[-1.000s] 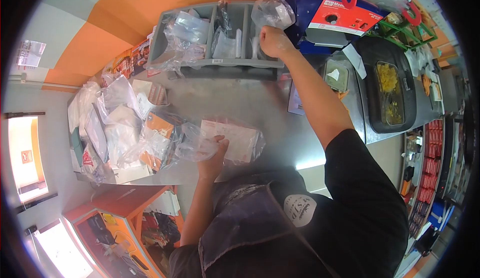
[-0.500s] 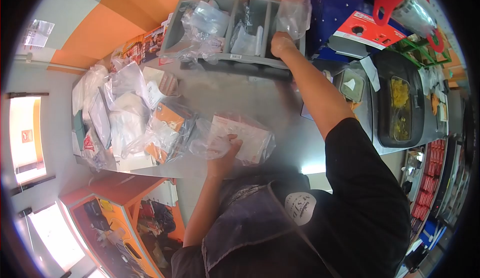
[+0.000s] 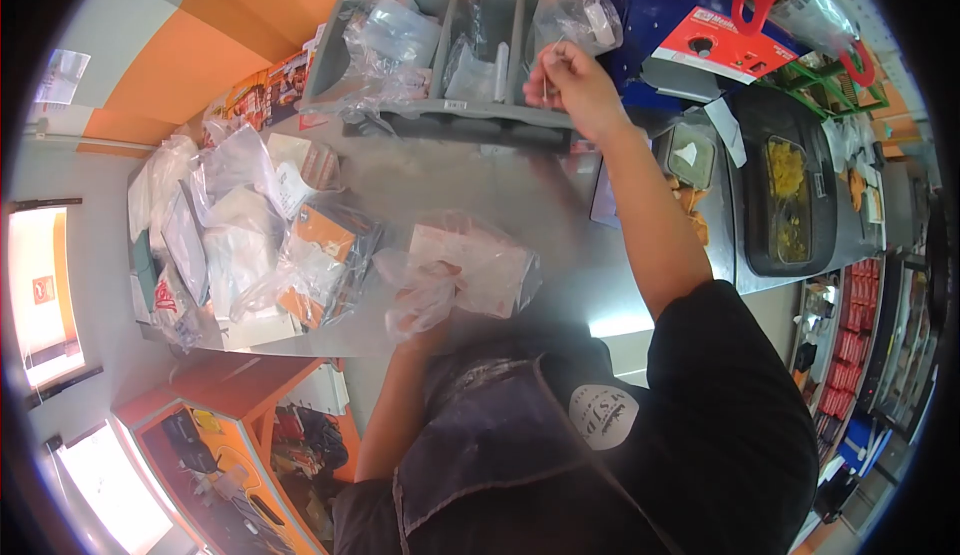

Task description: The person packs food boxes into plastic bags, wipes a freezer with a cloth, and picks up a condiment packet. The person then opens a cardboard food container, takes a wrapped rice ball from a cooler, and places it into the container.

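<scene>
1. The white-and-red printed flat packet in clear plastic (image 3: 490,273) lies on the metal table (image 3: 400,170), on the person's side of the grey divided plastic tray (image 3: 452,106).
2. The left hand (image 3: 432,298), nearer the person than the tray, has curled fingers in a crumpled clear plastic bag (image 3: 408,313), beside the packet; gathering it lightly would avoid tearing.
3. The right hand (image 3: 578,87) is over the tray's right compartment, thumb and forefinger nearly together; whether they pinch anything is unclear. A light fingertip touch would suit thin film.
</scene>
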A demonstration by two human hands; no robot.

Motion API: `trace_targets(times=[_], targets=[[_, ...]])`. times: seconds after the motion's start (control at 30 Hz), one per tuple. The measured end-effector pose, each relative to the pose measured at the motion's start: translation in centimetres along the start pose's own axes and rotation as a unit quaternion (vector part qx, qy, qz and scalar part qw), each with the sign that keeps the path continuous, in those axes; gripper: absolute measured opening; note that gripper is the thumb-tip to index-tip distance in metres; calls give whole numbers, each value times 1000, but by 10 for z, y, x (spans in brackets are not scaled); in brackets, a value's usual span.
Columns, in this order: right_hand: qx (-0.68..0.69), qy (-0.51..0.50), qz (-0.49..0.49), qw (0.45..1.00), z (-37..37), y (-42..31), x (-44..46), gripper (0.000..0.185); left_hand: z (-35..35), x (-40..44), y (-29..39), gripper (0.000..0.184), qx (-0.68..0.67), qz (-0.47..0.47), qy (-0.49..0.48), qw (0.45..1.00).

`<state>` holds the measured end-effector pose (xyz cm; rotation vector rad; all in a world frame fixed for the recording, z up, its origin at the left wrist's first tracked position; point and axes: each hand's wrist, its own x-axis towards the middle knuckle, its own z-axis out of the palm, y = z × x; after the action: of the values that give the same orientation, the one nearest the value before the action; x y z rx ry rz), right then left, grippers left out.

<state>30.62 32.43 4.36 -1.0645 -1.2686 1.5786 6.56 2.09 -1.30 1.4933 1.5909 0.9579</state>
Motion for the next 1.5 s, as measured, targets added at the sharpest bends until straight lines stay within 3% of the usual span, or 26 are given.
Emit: trace_targets(times=[0.07, 0.13, 0.17, 0.2, 0.23, 0.33, 0.4, 0.6, 0.7, 0.8, 0.9, 1.03, 1.13, 1.23, 1.33, 1.4, 1.5], targets=[[-19, -71, 55, 996, 23, -3, -48, 16, -2, -9, -3, 20, -192, -61, 1, 980], [-123, -140, 80, 979, 57, 13, -92, 17, -5, -4, 0, 22, -373, -54, -7, 926], [-178, -172, 52, 968, 70, 27, -110, 16, -8, -3, 8, 24, -212, 37, 22, 976], [-232, -202, 24, 951, 82, 39, -127, 15, -12, -1, 20, 26, -44, 129, 51, 989], [-245, -207, 31, 947, 95, 45, -143, 14, -16, 0, 31, 28, 124, 218, 80, 965], [-230, -194, 38, 953, 119, 49, -173, 14, -15, -5, 27, 29, 156, 248, 72, 953], [-205, -182, 44, 961, 125, 50, -185, 16, -7, -16, 7, 28, -60, 124, 29, 990], [-161, -134, 28, 977, 113, 51, -206, 23, -23, -10, 0, 22, 7, 235, 28, 972], [-164, -109, 37, 980, 110, 49, -213, 23, -29, -9, 0, 19, 45, 231, 20, 972], [-188, -83, 1, 979, 113, 50, -220, 22, -30, -7, 0, 17, -3, 207, 0, 978], [-245, -64, -67, 965, 126, 47, -225, 22, -39, -4, 20, 19, 183, 320, 54, 928], [-298, -91, -89, 946, 141, 48, -221, 27, -38, -4, 27, 24, 199, 303, 33, 931], [-292, -83, -83, 949, 147, 49, -220, 29, -38, 2, 11, 25, 238, 280, -1, 930], [-250, -42, -101, 962, 145, 56, -224, 26, -43, 5, 21, 20, 167, 144, -54, 974], [-306, 24, -193, 932, 144, 72, -232, 24, -58, 19, 55, 22, 154, -140, -140, 968], [-349, 24, -273, 896, 148, 81, -240, 25, -49, 27, 19, 20, -59, -181, -131, 973], [-359, -24, -366, 858, 156, 94, -246, 28, -42, 34, -11, 26, -282, -245, -128, 919]])
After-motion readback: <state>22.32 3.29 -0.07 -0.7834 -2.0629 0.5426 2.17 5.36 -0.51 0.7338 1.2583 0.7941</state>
